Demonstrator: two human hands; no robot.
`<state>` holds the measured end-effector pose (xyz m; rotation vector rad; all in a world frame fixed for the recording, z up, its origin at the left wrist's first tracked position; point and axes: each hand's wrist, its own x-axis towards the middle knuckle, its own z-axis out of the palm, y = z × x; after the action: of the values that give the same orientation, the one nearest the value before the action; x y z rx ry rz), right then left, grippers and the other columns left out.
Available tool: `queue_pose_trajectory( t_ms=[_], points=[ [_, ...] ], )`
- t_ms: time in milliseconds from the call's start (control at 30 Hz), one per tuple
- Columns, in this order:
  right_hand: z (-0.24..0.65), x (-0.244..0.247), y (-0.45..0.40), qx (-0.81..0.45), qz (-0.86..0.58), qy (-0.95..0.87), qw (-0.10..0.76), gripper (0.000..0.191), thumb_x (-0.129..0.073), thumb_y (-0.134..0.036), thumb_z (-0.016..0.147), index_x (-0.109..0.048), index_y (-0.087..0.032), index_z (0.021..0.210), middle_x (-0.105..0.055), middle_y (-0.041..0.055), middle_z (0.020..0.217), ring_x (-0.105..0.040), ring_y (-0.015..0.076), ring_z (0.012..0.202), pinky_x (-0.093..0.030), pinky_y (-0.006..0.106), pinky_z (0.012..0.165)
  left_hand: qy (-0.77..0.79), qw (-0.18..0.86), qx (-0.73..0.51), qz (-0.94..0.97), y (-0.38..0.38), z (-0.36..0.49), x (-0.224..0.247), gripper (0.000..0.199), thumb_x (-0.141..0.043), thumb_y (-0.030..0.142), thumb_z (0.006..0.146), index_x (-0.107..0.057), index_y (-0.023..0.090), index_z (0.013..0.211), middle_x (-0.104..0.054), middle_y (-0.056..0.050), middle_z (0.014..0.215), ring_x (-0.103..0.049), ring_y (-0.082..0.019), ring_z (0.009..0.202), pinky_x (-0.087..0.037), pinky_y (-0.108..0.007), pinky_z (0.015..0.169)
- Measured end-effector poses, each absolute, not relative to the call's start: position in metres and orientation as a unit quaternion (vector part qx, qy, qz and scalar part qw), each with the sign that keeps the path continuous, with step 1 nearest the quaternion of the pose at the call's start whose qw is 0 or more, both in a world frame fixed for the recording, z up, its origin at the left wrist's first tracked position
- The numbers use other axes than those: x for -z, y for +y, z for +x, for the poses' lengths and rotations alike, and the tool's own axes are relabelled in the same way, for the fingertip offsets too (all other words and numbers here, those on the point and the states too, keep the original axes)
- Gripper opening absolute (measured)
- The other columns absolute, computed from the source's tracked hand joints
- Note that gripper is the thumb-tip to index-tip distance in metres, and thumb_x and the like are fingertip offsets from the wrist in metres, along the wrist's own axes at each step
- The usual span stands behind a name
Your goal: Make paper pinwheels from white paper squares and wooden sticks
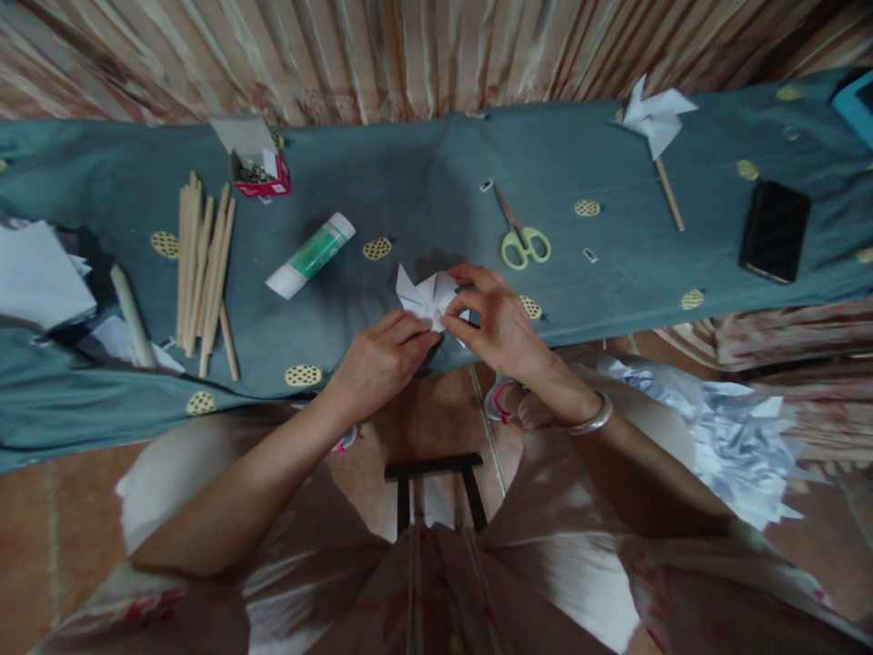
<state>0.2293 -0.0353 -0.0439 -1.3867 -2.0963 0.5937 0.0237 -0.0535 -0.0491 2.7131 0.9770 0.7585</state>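
Observation:
A white paper pinwheel [428, 293] with folded blades is held between my two hands at the near edge of the cloth-covered table. My left hand [382, 357] pinches its lower left side, fingers closed. On the right, my right hand [501, 320] grips the pinwheel near its middle with thumb and fingertips. Beyond my right hand lies a pair of scissors [522, 244] with light green handles. A glue stick [312, 255] with a green label rests to the left of the pinwheel. At the far right is another pinwheel [658, 116], fixed to a wooden stick [669, 195].
Several wooden sticks [197, 273] lie left, below an open red box [263, 177] of small metal pieces. A paper stack [41, 273] sits far left. A black phone [776, 232] lies right. Crumpled white paper [737, 446] is piled low at right. A curtain [423, 64] hangs behind.

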Motion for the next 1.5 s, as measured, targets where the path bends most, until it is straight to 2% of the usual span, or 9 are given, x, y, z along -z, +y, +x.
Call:
queue_pose_trajectory(
  t_ms=[167,533,633,1233,1367,1500],
  points=[
    [0.2321,0.0434,-0.0364,-0.206,-0.501,-0.795,0.274,0.01,-0.064,-0.022,0.087,-0.068,-0.021,0.078,-0.064,0.0085,0.131,-0.06,0.026,0.119,-0.051,0.047,0.104,0.329,0.137,-0.291,0.888,-0.0519,0.0232,0.0541,0.017,-0.056,0.018,0.097,-0.072,0.015,0.102,-0.072,-0.007,0.093,-0.065,-0.018,0.088,-0.055,-0.031,0.077],
    [0.2328,0.0477,-0.0387,-0.201,-0.48,-0.806,0.282,0.014,-0.061,-0.026,0.091,-0.073,-0.022,0.084,-0.064,0.0077,0.13,-0.06,0.0257,0.118,-0.052,0.048,0.104,0.348,0.178,-0.321,0.863,-0.0511,0.0228,0.06,0.016,-0.06,0.019,0.095,-0.074,0.016,0.102,-0.073,-0.007,0.093,-0.067,-0.018,0.089,-0.056,-0.029,0.078],
    [0.2328,0.0483,-0.0387,-0.199,-0.482,-0.805,0.283,0.015,-0.061,-0.029,0.091,-0.074,-0.025,0.084,-0.064,0.0047,0.128,-0.06,0.0249,0.117,-0.053,0.048,0.104,0.35,0.192,-0.329,0.856,-0.0497,0.0229,0.0599,0.016,-0.06,0.019,0.095,-0.075,0.016,0.101,-0.073,-0.007,0.093,-0.068,-0.017,0.088,-0.056,-0.029,0.078],
    [0.2303,0.0497,-0.0395,-0.172,-0.483,-0.812,0.279,0.015,-0.061,-0.026,0.092,-0.073,-0.024,0.082,-0.064,0.004,0.129,-0.059,0.0237,0.118,-0.054,0.046,0.103,0.378,0.229,-0.31,0.842,-0.0482,0.0242,0.0575,0.018,-0.06,0.019,0.094,-0.077,0.018,0.1,-0.076,-0.006,0.094,-0.072,-0.017,0.087,-0.057,-0.027,0.08],
    [0.2304,0.0489,-0.0396,-0.168,-0.479,-0.816,0.275,0.013,-0.063,-0.026,0.091,-0.075,-0.024,0.089,-0.063,0.0048,0.131,-0.059,0.024,0.118,-0.054,0.044,0.103,0.383,0.232,-0.303,0.841,-0.0486,0.0249,0.0561,0.018,-0.059,0.019,0.094,-0.077,0.018,0.099,-0.076,-0.006,0.094,-0.071,-0.017,0.087,-0.056,-0.027,0.081],
    [0.2301,0.0483,-0.0403,-0.177,-0.481,-0.816,0.268,0.019,-0.058,-0.026,0.093,-0.077,-0.027,0.096,-0.061,0.0031,0.133,-0.058,0.0247,0.121,-0.053,0.046,0.106,0.386,0.238,-0.304,0.838,-0.049,0.0252,0.0559,0.018,-0.06,0.018,0.093,-0.077,0.018,0.099,-0.076,-0.006,0.095,-0.071,-0.017,0.088,-0.056,-0.027,0.081]
  ],
)
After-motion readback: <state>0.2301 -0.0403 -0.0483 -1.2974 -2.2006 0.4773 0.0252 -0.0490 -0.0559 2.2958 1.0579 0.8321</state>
